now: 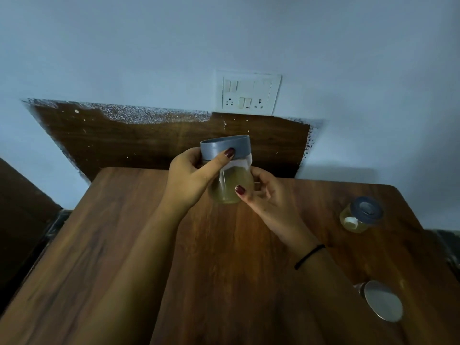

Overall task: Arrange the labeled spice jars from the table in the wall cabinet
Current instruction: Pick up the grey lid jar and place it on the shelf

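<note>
Left hand (191, 175) grips the tilted spice jar (229, 170) near its lid; right hand (268, 195) pinches its base.

The left hand (189, 175) and the right hand (270, 199) are bare, with bare forearms (139, 247) reaching to the bottom edge of the view. Each visible thumbnail wears glossy dark red nail polish (229, 153), one on the left thumb, one on the right, both rounded at the tip. A thin black thread band (310, 256) circles the right wrist, snug and slanted across it
</note>
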Motion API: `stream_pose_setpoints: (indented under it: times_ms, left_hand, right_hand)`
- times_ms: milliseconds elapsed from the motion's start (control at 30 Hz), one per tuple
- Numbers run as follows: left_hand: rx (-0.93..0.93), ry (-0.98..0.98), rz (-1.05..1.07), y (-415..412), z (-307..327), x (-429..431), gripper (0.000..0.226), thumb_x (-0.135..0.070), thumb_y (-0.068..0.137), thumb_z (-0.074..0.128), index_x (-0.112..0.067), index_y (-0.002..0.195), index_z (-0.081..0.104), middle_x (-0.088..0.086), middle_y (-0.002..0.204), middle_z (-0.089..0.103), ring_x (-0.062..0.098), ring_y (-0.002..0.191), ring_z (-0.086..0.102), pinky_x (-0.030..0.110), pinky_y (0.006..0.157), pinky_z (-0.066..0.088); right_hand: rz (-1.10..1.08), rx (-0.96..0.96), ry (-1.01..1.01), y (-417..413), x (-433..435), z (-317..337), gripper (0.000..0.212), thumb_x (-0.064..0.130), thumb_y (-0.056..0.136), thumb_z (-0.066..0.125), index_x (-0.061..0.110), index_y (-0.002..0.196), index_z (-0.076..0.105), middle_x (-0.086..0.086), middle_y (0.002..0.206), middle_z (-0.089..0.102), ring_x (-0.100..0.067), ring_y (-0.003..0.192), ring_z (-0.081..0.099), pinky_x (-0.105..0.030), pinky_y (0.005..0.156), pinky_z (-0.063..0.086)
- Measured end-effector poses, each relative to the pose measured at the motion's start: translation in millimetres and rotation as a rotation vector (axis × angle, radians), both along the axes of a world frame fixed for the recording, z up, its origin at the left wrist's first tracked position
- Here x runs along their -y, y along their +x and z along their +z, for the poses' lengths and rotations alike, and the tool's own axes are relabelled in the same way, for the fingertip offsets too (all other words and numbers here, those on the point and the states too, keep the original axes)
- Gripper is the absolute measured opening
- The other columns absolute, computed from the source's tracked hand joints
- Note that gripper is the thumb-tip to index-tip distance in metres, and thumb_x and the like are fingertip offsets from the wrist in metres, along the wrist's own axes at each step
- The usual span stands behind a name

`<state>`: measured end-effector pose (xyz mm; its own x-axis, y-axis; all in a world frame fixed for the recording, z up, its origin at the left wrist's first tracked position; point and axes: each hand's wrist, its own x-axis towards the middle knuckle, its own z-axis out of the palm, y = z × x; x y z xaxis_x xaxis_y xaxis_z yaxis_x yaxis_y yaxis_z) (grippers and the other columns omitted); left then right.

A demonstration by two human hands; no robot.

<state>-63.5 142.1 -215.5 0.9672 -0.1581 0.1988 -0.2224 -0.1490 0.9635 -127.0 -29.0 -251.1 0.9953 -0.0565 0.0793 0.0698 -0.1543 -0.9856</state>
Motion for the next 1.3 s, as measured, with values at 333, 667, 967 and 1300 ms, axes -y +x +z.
stream_pose_setpoints:
  times_ms: [333,667,967,1300]
  left_hand:
    - [0.031,-0.037,-0.085,-12.5,32.7,7.8,0.046,-0.053,0.078,0.068,-0.009,0.091,0.072,-0.003,0.074,0.07,0.002,0.065,0.064,0.013,0.057,0.046]
    - [-0.058,-0.131,-0.21,-10.6,31.5,9.6,0.054,-0.057,0.08,0.066,-0.005,0.096,0.07,0.013,0.09,0.074,0.019,0.08,0.07,0.027,0.071,0.054]
    - [-0.092,-0.117,-0.295,-9.0,33.1,6.2,0.053,-0.047,0.094,0.052,0.002,0.111,0.064,0.013,0.098,0.073,0.024,0.089,0.071,0.033,0.08,0.059]
    - [-0.155,-0.068,-0.255,-7.1,26.3,8.2,0.055,-0.056,0.091,0.048,-0.012,0.119,0.065,0.009,0.109,0.072,0.022,0.1,0.071,0.037,0.086,0.06]
  right_hand:
    - [-0.009,0.1,0.095,-10.8,-1.6,27.5,0.065,0.046,0.073,0.074,0.011,0.126,0.058,-0.002,0.112,0.069,-0.017,0.103,0.068,-0.031,0.083,0.057]
    - [-0.008,0.117,0.177,-14.8,1.4,40.6,0.067,0.053,0.073,0.075,0.012,0.123,0.06,0.002,0.11,0.071,-0.016,0.105,0.068,-0.027,0.083,0.056]
    - [-0.01,0.098,0.185,-11.5,-5.4,36.3,0.052,0.041,0.073,0.072,0.021,0.119,0.059,0.008,0.108,0.071,-0.014,0.105,0.068,-0.028,0.081,0.057]
    - [-0.125,0.084,0.161,-9.6,-9.2,30.4,0.062,0.045,0.067,0.083,0.017,0.118,0.06,0.003,0.107,0.071,-0.013,0.101,0.07,-0.028,0.077,0.059]
